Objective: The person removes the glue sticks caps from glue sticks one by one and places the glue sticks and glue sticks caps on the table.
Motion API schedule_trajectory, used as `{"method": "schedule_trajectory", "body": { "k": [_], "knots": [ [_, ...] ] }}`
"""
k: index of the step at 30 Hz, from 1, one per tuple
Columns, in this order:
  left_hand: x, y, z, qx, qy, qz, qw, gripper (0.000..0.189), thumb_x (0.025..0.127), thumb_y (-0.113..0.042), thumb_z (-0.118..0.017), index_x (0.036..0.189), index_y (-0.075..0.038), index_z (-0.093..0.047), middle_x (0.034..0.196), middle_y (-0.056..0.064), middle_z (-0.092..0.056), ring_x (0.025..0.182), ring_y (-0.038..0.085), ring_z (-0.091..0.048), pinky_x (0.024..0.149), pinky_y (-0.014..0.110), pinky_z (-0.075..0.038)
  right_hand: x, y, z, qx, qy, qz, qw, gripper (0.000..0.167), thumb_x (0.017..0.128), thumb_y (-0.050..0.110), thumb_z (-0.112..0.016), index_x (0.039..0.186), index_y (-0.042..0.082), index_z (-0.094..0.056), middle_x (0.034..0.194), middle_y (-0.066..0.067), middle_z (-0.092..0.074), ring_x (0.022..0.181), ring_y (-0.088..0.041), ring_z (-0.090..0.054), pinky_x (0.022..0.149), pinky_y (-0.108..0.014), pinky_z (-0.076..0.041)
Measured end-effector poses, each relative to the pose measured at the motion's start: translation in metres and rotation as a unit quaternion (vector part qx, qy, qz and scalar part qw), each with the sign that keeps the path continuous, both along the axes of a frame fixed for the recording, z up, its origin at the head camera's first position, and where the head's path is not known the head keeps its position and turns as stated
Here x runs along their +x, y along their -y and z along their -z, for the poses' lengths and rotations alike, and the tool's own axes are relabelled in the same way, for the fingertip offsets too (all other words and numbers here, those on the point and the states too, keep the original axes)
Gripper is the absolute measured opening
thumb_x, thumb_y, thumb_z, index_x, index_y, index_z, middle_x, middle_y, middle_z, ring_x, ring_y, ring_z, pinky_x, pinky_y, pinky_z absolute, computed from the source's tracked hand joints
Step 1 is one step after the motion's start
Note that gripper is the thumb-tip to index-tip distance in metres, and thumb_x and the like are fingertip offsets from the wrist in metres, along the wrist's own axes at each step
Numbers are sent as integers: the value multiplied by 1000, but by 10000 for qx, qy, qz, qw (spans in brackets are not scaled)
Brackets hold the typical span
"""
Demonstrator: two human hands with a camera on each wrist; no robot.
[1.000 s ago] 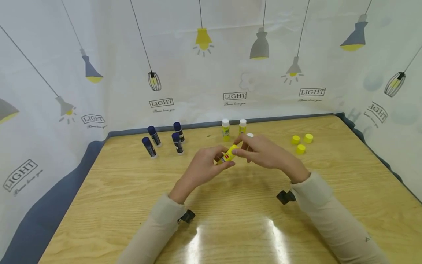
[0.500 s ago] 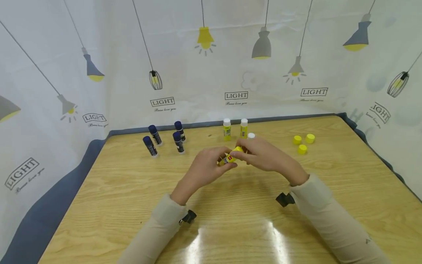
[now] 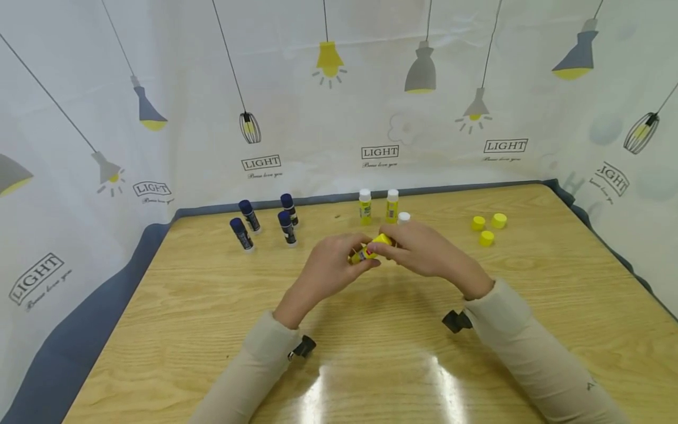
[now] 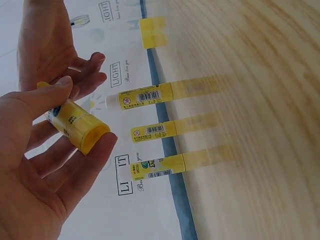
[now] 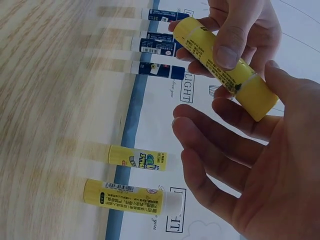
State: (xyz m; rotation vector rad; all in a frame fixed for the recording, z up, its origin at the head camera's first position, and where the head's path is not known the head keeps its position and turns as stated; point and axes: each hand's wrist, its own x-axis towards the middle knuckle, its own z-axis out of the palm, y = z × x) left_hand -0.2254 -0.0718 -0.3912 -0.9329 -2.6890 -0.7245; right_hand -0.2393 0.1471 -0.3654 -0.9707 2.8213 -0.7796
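Note:
Above the table, my left hand [image 3: 329, 266] holds the body of a yellow glue stick [image 5: 215, 55], which lies tilted between thumb and fingers. My right hand [image 3: 431, 250] pinches its yellow cap [image 5: 256, 97] between thumb and index finger; the other fingers are spread away in the right wrist view. The cap sits on the stick's end. In the left wrist view, the glue stick's bottom end [image 4: 97, 139] faces the camera. Just behind the hands stand uncapped-looking yellow glue sticks with white tops, among them one glue stick [image 3: 365, 209] at the back.
Several dark blue glue sticks [image 3: 242, 237] stand upright at the back left. Loose yellow caps [image 3: 487, 238] lie at the back right of the wooden table [image 3: 212, 318]. A printed cloth backdrop [image 3: 318, 118] rises behind the table's far edge.
My right thumb and fingers have shifted slightly along the cap, and the thumb covers more of the red label mark. Both hands stay in nearly the same place.

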Motion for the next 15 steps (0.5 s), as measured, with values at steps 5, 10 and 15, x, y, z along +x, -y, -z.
{"method": "schedule_trajectory", "body": {
  "k": [5,10,15],
  "knots": [
    [-1,0,0,-70,-55,-30,10000,32,95,-43,-75,117,-20,-73,93,-5,-75,74,5,-62,66,23,-50,-1,-1,2,141,-76,104,9998,39,105,52,-53,87,18,-62,70,4,-56,63,-12,-49,59,-30,-43],
    [-1,0,1,-42,-76,-45,10000,32,94,-42,-75,118,-20,-73,96,-5,-76,75,6,-63,66,24,-51,-2,-1,2,170,-13,168,9997,40,105,53,-53,88,18,-62,71,4,-58,62,-12,-50,59,-29,-44],
    [-1,2,1,24,-123,-74,9999,32,93,-40,-77,118,-20,-73,96,-5,-76,72,5,-61,64,24,-50,-1,1,0,155,46,153,9998,40,105,53,-53,88,18,-62,70,5,-61,60,-11,-53,58,-30,-46]
  ]
}}
